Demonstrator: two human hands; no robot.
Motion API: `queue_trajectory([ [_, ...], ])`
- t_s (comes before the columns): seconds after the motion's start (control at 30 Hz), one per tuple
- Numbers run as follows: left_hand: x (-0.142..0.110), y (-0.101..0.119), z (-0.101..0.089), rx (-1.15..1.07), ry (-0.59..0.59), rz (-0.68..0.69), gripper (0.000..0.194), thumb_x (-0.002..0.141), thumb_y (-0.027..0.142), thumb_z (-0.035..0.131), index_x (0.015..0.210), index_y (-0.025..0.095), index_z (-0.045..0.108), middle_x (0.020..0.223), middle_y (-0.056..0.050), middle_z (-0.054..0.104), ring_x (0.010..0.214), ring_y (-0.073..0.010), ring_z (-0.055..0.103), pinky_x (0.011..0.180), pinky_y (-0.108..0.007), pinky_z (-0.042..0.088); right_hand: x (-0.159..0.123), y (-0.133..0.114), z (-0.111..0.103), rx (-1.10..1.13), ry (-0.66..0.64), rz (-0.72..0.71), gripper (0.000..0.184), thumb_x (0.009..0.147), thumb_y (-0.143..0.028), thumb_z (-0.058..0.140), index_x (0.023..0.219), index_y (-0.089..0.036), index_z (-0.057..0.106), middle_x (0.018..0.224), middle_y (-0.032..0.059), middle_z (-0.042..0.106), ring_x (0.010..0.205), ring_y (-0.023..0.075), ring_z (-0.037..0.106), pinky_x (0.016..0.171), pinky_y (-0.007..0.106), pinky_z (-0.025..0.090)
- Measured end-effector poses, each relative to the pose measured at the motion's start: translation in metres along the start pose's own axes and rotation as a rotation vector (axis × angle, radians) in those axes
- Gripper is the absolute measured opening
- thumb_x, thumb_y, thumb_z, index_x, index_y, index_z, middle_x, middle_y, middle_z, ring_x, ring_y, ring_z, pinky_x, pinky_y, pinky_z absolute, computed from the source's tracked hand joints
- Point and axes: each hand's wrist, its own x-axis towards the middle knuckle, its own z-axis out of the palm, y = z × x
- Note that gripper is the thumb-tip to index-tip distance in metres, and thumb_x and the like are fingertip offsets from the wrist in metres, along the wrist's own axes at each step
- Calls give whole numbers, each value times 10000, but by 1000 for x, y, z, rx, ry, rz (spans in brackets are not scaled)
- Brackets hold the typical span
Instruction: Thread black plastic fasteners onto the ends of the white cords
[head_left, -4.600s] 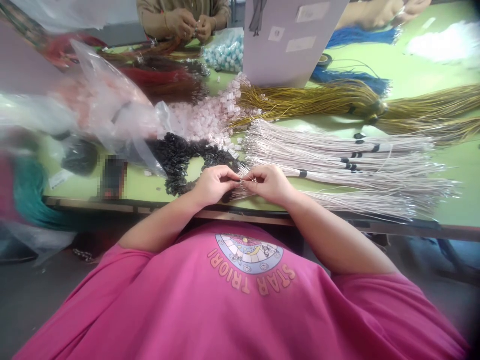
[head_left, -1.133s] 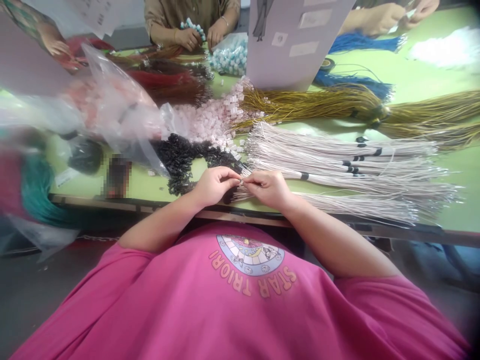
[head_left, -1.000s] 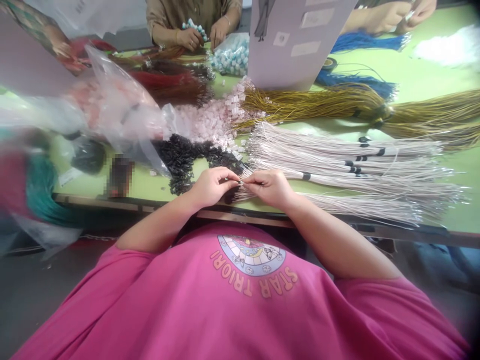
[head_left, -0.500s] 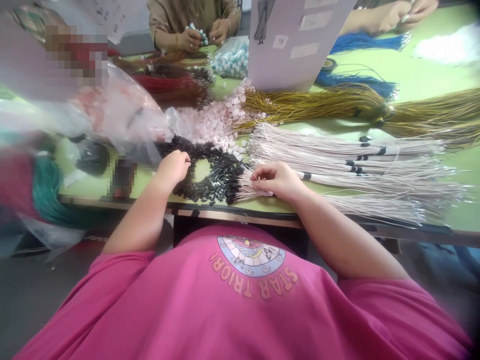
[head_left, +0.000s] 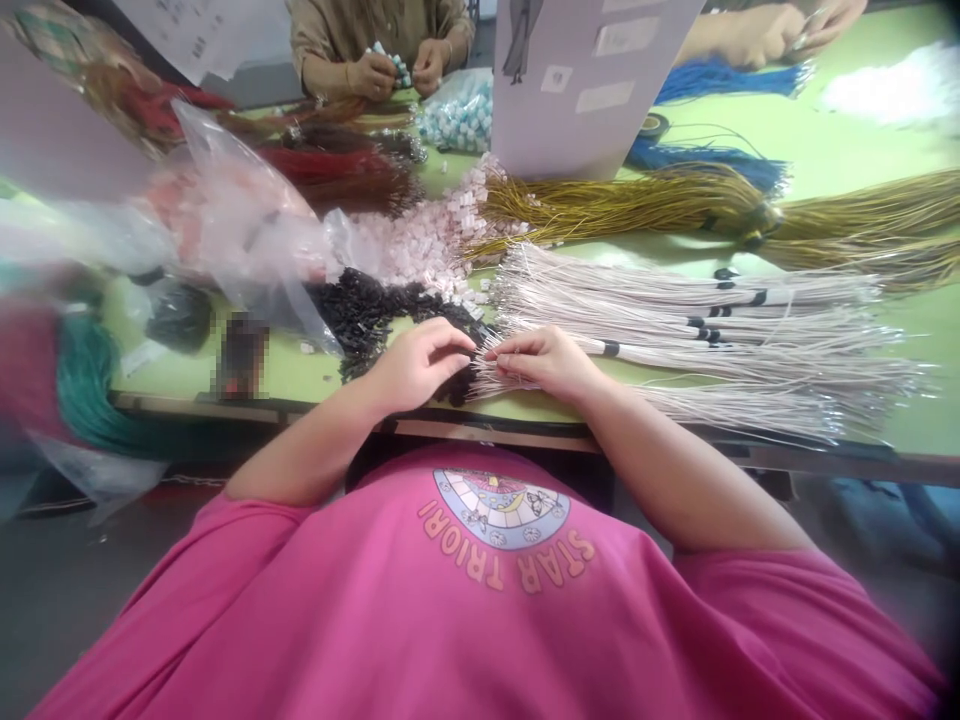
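My left hand is closed in a pinch at the left ends of the white wires, its fingertips close to those of my right hand. Whatever sits in that pinch is too small to make out. My right hand pinches a thin white wire near its end, over the lowest bundle of white wires. Under and behind my left hand spreads a pile of small black connector housings, partly hidden by the hand. More white wires, some banded with black tape, lie stacked to the right.
Pale pink connector pieces are heaped behind the black ones, beside a clear plastic bag. Yellow wires run along the back. A grey upright panel stands beyond. Across the table, a co-worker's hands hold small parts. Green wires hang at the left edge.
My left hand has moved right from the pile of black housings to the wire ends by my right hand. My right hand has stayed almost in place.
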Motion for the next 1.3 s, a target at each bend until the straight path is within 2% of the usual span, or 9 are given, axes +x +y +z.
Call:
queue_trajectory([
  [0.07,2,4,10,-17,-9,22,169,769,300,580,870,187,654,826,-35,630,759,-139,570,727,-279,449,0,-1,0,-70,12,-62,239,684,-308,597,799,-127,701,578,11,613,488,81,495,464,209,384],
  [0.2,7,-7,24,-152,77,-80,152,692,296,666,784,175,665,780,-31,639,724,-140,579,692,-269,458,0,-2,2,-213,88,-175,168,690,-262,572,671,-126,669,565,-2,590,516,79,484,500,204,371],
  [0.3,8,-15,30,-226,117,-142,175,643,303,705,740,163,664,749,-30,635,690,-137,573,653,-264,457,0,-2,5,-279,103,-216,153,697,-218,541,645,-131,654,569,-5,587,530,79,487,527,203,371],
  [0.47,9,-19,33,-231,142,-217,220,607,326,724,729,155,660,732,-27,638,672,-137,570,648,-268,456,1,1,6,-365,83,-270,197,730,-208,488,680,-145,667,590,-10,594,543,77,484,555,203,363],
  [0.77,11,-19,32,-223,151,-141,165,623,288,718,713,162,662,729,-26,633,691,-140,575,656,-266,449,1,-1,4,-438,22,-266,236,768,-246,462,671,-147,654,558,-20,552,529,71,441,559,208,333],
  [0.93,12,-18,33,-196,115,-16,106,659,257,695,705,166,668,717,-28,625,683,-131,571,649,-256,444,2,1,4,-458,-5,-289,230,783,-238,455,672,-148,635,546,-28,522,523,66,430,547,203,322],
  [1.07,13,-18,34,-87,71,32,99,679,272,685,716,181,681,700,-24,624,658,-126,565,630,-253,432,1,2,5,-496,5,-299,267,813,-292,447,709,-146,645,543,-21,512,526,75,432,534,210,313],
  [1.3,12,-12,32,135,22,86,110,700,287,676,740,185,687,676,-17,615,647,-126,552,612,-251,414,2,6,7,-607,41,-358,253,825,-278,444,775,-156,661,642,19,598,593,101,484,592,225,343],
])
